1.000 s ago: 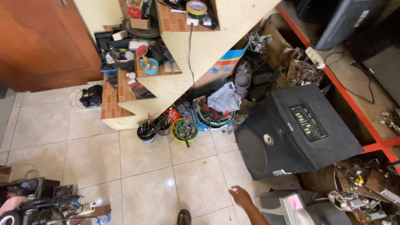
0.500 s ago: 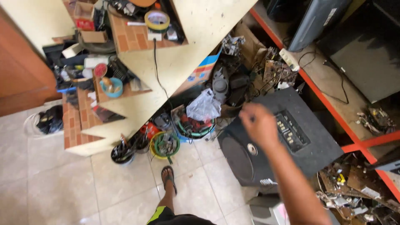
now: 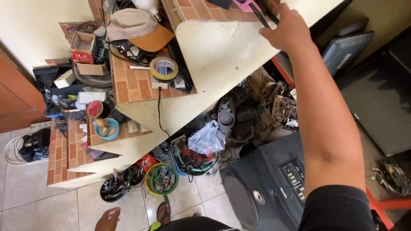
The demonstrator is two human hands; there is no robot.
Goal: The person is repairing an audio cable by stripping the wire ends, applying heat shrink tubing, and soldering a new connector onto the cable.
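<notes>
The right hand reaches up to the top step of a cream, brick-topped staircase, its fingers closed around a thin dark rod-like tool that lies beside a pink object on that step. The tool looks slim, stiff and light; it is best held along its shaft, as here, though the narrow grip could let it twist. The left hand hangs low near the tiled floor, holding nothing; whether its fingers are curled I cannot tell (only its back shows). One step down sit a roll of yellow tape and a tan cap; lower still, a blue bowl. At the foot of the stairs stand bowls of small parts and a crumpled plastic bag, with a black speaker just to the right, below the outstretched arm
</notes>
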